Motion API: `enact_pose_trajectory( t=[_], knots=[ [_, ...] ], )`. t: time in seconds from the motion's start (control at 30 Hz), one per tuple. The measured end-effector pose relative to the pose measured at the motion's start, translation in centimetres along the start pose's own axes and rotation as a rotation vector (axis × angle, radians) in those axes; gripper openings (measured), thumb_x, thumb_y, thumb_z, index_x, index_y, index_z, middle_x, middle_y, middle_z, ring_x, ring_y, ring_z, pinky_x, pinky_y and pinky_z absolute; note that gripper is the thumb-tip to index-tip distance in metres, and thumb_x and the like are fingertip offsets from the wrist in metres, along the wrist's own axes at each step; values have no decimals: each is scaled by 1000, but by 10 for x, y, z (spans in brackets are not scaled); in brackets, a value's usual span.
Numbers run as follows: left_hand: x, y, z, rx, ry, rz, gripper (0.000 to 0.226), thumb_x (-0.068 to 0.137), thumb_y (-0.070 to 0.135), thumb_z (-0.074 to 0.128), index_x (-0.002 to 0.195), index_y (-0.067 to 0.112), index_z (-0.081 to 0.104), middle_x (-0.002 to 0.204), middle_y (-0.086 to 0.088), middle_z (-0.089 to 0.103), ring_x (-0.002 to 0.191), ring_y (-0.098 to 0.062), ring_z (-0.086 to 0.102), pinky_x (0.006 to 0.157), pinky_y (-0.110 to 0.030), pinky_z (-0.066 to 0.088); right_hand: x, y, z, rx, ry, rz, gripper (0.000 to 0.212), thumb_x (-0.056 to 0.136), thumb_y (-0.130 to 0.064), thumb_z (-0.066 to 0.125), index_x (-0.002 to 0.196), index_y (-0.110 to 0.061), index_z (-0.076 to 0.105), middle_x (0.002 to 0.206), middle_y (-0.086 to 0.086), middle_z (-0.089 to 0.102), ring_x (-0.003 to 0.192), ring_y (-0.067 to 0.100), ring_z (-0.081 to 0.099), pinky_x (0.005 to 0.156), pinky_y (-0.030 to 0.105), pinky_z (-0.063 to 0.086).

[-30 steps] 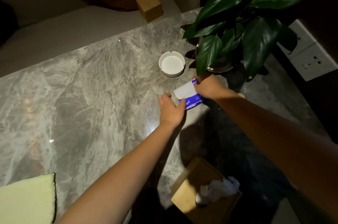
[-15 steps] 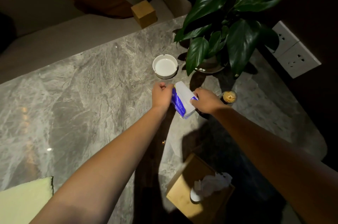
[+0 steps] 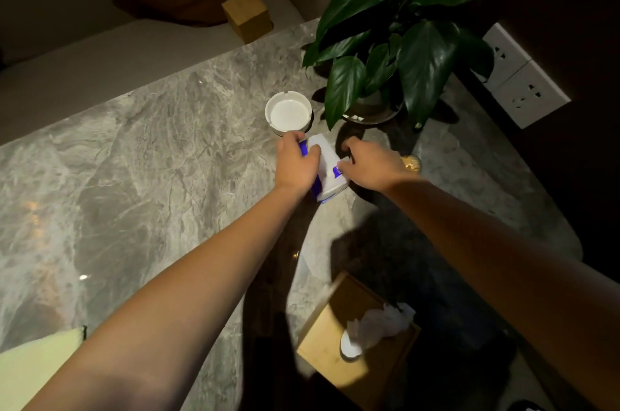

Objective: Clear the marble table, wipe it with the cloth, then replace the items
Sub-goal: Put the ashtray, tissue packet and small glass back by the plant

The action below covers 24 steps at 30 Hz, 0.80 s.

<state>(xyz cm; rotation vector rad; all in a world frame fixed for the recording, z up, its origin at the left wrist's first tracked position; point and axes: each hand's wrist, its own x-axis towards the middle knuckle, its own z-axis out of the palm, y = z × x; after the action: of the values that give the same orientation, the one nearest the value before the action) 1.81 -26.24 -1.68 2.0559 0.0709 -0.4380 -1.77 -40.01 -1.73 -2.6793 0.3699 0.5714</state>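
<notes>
- Blue-and-white packet (image 3: pixel 327 172), probably pocket tissues though the print is unreadable in this dim light, sits between the two hands, which are close together on it.
- Left hand (image 3: pixel 297 165) curls its fingers round the packet's left face. The right hand (image 3: pixel 374 165) pinches its near right corner with the fingertips.
- The packet is tipped up on a long edge. Its long axis runs away from the person, leaning slightly far-left. I cannot tell whether it touches the marble table (image 3: pixel 134 175) or is just off it.
- The left hand has the fuller hold, so I judge it the one to carry the packet, with the right only steadying.
- A white ashtray (image 3: pixel 288 112) lies just beyond the left knuckles, so any push along the packet's axis would meet it first.
- The potted plant (image 3: pixel 385 41) stands toward the far right corner, its leaves overhanging the table beyond the right hand. A small gold-topped object (image 3: pixel 412 162) peeks out behind that hand.
- A wooden tissue box (image 3: pixel 335 343) sits by the near edge between the forearms.
- The pale yellow-green cloth (image 3: pixel 37 367) lies at the near left corner, well apart from both hands.
</notes>
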Motion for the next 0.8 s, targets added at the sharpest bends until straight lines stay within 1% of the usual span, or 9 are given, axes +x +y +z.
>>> enact_pose_trajectory(
  t=[0.17,0.3,0.43,0.5,0.53,0.6,0.63,0.7,0.8],
  knots=[
    [-29,12,18,150,-48,257,36,86,9,56,121,2,49,122,-14,48,112,-22,47,91,-21,33,-9,19,-31,30,93,-8,28,91,-36,54,116,-24,57,114,5,62,107,28,59,92,43,48],
    [-43,20,51,28,-258,54,33,90,14,54,121,3,50,104,-12,57,94,-26,57,84,-27,42,-16,57,-29,131,66,141,27,91,-34,55,109,-16,62,109,11,63,105,31,60,91,40,49],
    [-54,25,79,-65,-370,-231,35,94,24,47,122,4,51,116,-21,60,113,-35,55,94,-37,43,-30,81,-11,360,88,157,30,88,-28,63,110,-8,64,109,14,66,101,29,61,92,42,49],
    [-59,26,91,-120,-403,-303,39,95,27,43,125,4,52,125,-22,58,117,-37,53,99,-41,42,-38,86,-4,429,110,108,23,86,-18,66,106,-8,63,103,10,66,88,21,63,80,30,52],
    [-61,25,96,-135,-413,-311,38,94,27,43,123,4,54,122,-23,59,114,-37,55,95,-42,44,-42,88,-3,444,94,89,20,85,-15,66,104,-9,63,98,7,64,80,15,61,71,22,50],
    [-66,24,102,-155,-457,-315,29,93,22,43,106,5,62,95,-21,65,87,-32,62,72,-35,46,-49,96,-2,444,64,60,16,84,-14,67,99,-12,63,95,5,61,81,14,59,70,22,48],
    [-70,27,103,-164,-488,-331,25,93,20,43,95,7,65,77,-14,61,69,-24,58,60,-29,41,-52,100,-2,426,47,45,15,83,-14,69,96,-12,63,94,5,60,84,16,58,75,30,48],
    [-74,28,110,-197,-525,-383,26,94,18,43,72,16,58,61,-4,51,48,-12,48,48,-23,33,-62,110,-2,397,-3,22,13,80,-14,70,90,-11,63,89,3,60,85,17,56,76,35,46],
    [-83,32,122,-240,-579,-439,26,97,23,40,80,14,56,46,1,52,32,-4,46,42,-18,31,-75,122,0,385,-42,34,15,79,-17,71,79,-21,57,79,-3,57,79,16,54,72,31,42]
  ],
)
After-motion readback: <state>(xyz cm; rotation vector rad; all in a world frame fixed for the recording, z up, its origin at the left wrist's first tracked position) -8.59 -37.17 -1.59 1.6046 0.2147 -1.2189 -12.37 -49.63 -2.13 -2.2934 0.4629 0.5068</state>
